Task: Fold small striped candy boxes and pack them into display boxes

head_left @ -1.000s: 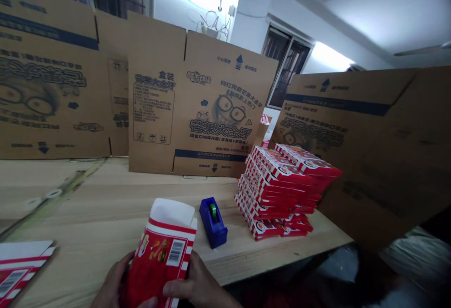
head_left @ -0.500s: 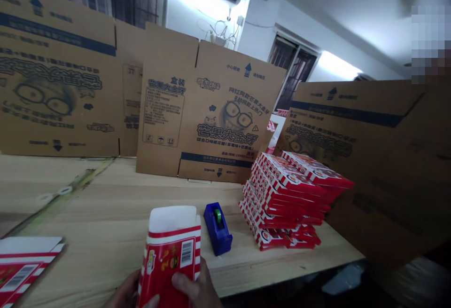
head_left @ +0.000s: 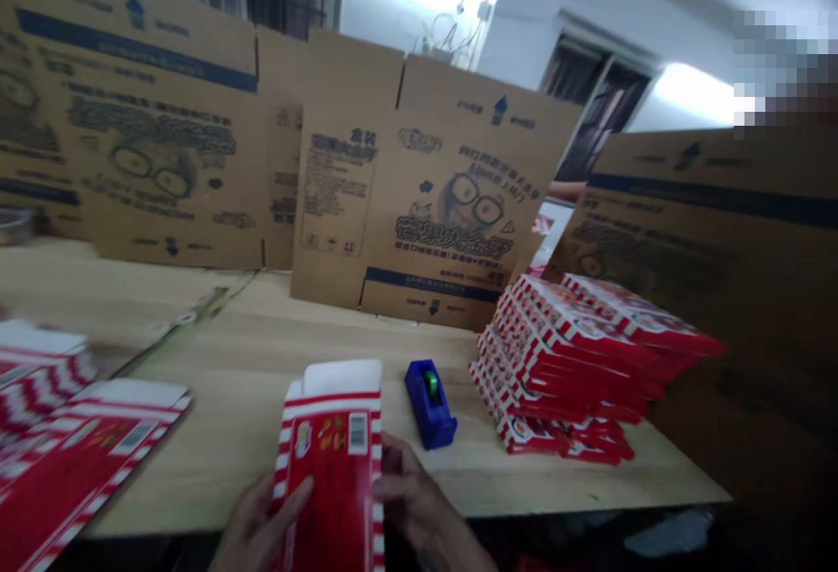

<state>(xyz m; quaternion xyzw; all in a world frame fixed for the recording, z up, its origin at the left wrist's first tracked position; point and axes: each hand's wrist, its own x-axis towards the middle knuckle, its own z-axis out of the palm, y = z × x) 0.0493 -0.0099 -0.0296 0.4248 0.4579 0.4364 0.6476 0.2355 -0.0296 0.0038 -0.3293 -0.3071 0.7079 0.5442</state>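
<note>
I hold a red-and-white striped carton (head_left: pixel 333 458) upright at the near edge of the wooden table (head_left: pixel 249 380), its white top flap open and a barcode facing me. My left hand (head_left: pixel 258 524) grips its left side, thumb across the front. My right hand (head_left: pixel 419 506) clasps its right edge, fingers wrapped round. A blue tape dispenser (head_left: pixel 429 403) sits just right of the carton.
A tall stack of flat red cartons (head_left: pixel 576 358) stands at the right. More flat cartons (head_left: pixel 72 445) lie at the left. Large printed cardboard boxes (head_left: pixel 419 196) wall the table's back, and another (head_left: pixel 733 292) rises at the right.
The view has swung left and down, bringing the left pile of flat cartons into sight. The carton has turned more upright and square to me, still held in both hands.
</note>
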